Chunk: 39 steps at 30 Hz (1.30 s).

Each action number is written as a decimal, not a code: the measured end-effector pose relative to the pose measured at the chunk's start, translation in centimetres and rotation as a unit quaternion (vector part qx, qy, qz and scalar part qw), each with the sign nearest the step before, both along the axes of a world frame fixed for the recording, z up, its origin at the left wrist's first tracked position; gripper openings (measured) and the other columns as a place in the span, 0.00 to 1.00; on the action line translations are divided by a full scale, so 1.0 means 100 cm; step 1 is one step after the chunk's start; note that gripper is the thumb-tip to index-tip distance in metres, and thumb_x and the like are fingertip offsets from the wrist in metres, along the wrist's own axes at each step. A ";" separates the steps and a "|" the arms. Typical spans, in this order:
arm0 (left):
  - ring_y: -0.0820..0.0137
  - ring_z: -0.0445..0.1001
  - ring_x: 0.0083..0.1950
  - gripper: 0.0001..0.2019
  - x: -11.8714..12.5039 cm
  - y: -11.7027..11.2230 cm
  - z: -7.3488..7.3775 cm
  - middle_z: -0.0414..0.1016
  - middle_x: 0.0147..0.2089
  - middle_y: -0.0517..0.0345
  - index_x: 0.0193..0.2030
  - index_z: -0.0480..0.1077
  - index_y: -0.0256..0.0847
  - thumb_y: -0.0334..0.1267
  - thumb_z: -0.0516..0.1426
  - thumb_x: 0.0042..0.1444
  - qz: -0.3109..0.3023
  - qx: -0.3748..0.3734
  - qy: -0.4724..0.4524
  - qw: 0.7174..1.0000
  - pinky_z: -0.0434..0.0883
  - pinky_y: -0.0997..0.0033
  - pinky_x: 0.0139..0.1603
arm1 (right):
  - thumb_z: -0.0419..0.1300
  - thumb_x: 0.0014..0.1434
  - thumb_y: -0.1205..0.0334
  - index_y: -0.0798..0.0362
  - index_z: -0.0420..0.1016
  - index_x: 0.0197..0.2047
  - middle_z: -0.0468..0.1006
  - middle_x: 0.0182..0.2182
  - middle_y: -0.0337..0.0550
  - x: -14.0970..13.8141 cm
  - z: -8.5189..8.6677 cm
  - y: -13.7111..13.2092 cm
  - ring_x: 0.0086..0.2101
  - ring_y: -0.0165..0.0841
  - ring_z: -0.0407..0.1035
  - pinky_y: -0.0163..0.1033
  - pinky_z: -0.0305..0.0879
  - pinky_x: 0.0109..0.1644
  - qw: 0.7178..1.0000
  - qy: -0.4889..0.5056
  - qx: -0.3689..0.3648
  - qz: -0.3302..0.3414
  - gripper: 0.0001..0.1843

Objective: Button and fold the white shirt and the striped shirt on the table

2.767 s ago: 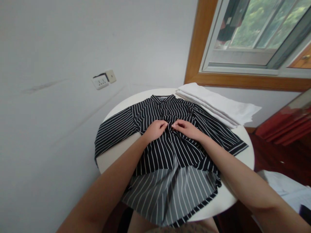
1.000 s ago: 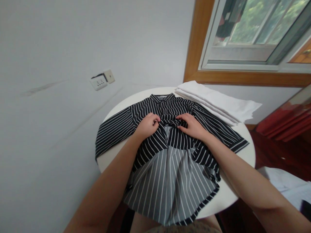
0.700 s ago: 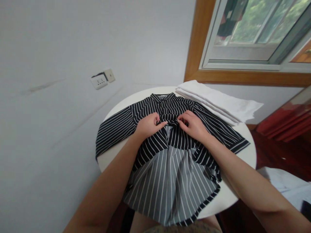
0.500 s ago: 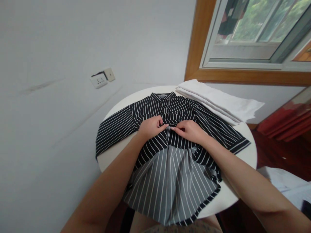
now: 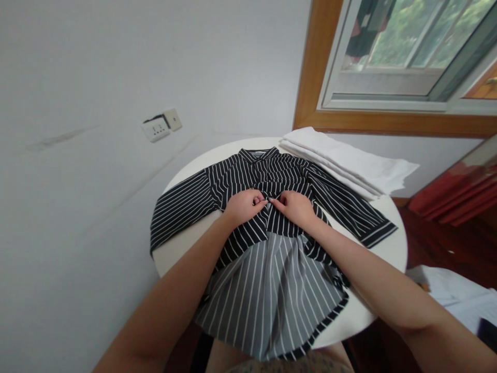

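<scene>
A black shirt with white stripes (image 5: 272,259) lies spread on a round white table (image 5: 174,254), its collar toward the wall and its sleeves out to both sides. The grey inner face of its back shows at the hem nearest me. Over the shirt's middle, my left hand (image 5: 244,206) pinches one front edge between thumb and fingers. My right hand (image 5: 295,208) pinches the other front edge, and the fingertips of both hands nearly meet at the placket. Any button between them is hidden by the fingers.
Folded white cloth (image 5: 345,158) rests at the table's back right, partly under the window frame (image 5: 373,122). A wall socket (image 5: 156,129) is on the left. Red fabric (image 5: 454,194) hangs at the right, above white items (image 5: 450,290) beside the table.
My right hand has moved slightly left, bringing its fingertips closer to those of my left hand at the placket. The whole view has shifted a little.
</scene>
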<state>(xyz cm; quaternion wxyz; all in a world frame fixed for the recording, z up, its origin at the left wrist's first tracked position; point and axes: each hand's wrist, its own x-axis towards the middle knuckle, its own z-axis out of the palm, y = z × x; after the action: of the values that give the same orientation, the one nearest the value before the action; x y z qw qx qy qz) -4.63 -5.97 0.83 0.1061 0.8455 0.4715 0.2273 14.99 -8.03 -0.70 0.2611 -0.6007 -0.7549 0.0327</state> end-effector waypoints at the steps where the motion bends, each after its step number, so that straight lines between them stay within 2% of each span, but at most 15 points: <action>1: 0.69 0.70 0.35 0.11 0.001 -0.001 0.000 0.74 0.33 0.58 0.32 0.71 0.42 0.46 0.54 0.57 -0.002 0.001 -0.001 1.000 0.63 0.70 0.34 | 0.57 0.59 0.48 0.52 0.70 0.26 0.74 0.25 0.45 -0.001 0.000 0.001 0.26 0.33 0.65 0.36 0.56 0.29 1.000 -0.008 0.001 -0.002 0.18; 6: 0.71 0.67 0.31 0.10 0.006 -0.009 0.008 0.71 0.29 0.60 0.29 0.68 0.40 0.42 0.53 0.58 -0.028 0.000 -0.021 0.999 0.61 0.71 0.33 | 0.58 0.56 0.61 0.52 0.73 0.31 0.74 0.28 0.42 0.006 0.002 0.003 0.29 0.32 0.66 0.36 0.56 0.31 0.997 0.010 -0.028 0.064 0.05; 10: 0.73 0.64 0.27 0.11 0.011 -0.014 0.010 0.67 0.25 0.63 0.28 0.67 0.40 0.41 0.53 0.59 -0.039 -0.023 -0.056 0.997 0.59 0.73 0.30 | 0.57 0.55 0.66 0.53 0.73 0.29 0.73 0.26 0.39 0.017 0.007 0.004 0.28 0.30 0.65 0.35 0.58 0.34 0.985 0.091 -0.067 0.127 0.05; 13: 0.74 0.65 0.26 0.12 0.013 -0.012 0.005 0.69 0.24 0.62 0.28 0.68 0.39 0.42 0.53 0.59 -0.044 -0.057 -0.086 0.994 0.60 0.73 0.30 | 0.55 0.56 0.66 0.54 0.72 0.28 0.72 0.24 0.37 0.021 0.010 0.004 0.28 0.30 0.65 0.35 0.59 0.35 0.976 0.140 -0.072 0.148 0.07; 16: 0.73 0.69 0.27 0.12 0.012 -0.006 -0.002 0.74 0.25 0.61 0.29 0.70 0.39 0.43 0.54 0.59 -0.050 -0.102 -0.115 0.987 0.64 0.73 0.33 | 0.56 0.56 0.65 0.53 0.72 0.30 0.73 0.28 0.38 0.021 0.011 0.003 0.30 0.30 0.66 0.35 0.61 0.37 0.965 0.178 -0.068 0.179 0.05; 22: 0.71 0.75 0.33 0.11 0.008 0.000 -0.007 0.79 0.31 0.56 0.32 0.73 0.38 0.43 0.56 0.57 -0.086 -0.164 -0.165 0.969 0.70 0.71 0.38 | 0.55 0.55 0.64 0.53 0.70 0.32 0.70 0.28 0.37 0.016 0.004 0.000 0.30 0.29 0.65 0.35 0.61 0.37 0.946 0.218 -0.080 0.226 0.03; 32: 0.73 0.72 0.31 0.10 0.008 -0.002 -0.002 0.78 0.32 0.57 0.34 0.74 0.37 0.39 0.54 0.59 -0.126 -0.163 -0.113 0.972 0.66 0.73 0.34 | 0.54 0.53 0.66 0.53 0.67 0.30 0.67 0.26 0.35 0.017 0.002 0.003 0.30 0.29 0.63 0.35 0.60 0.38 0.939 0.210 -0.104 0.252 0.02; 39: 0.73 0.70 0.31 0.10 0.008 -0.003 -0.003 0.76 0.31 0.58 0.35 0.74 0.38 0.38 0.54 0.59 -0.130 -0.143 -0.091 0.977 0.65 0.73 0.34 | 0.54 0.52 0.67 0.53 0.71 0.34 0.72 0.31 0.37 0.022 0.003 0.004 0.33 0.29 0.67 0.37 0.64 0.43 0.921 0.235 -0.150 0.271 0.06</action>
<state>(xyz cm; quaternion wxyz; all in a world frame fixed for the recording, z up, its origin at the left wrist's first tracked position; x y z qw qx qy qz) -3.79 -6.24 0.57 0.2973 0.8511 0.3740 0.2177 17.18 -7.59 -0.36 0.3192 -0.3798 -0.7920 0.3556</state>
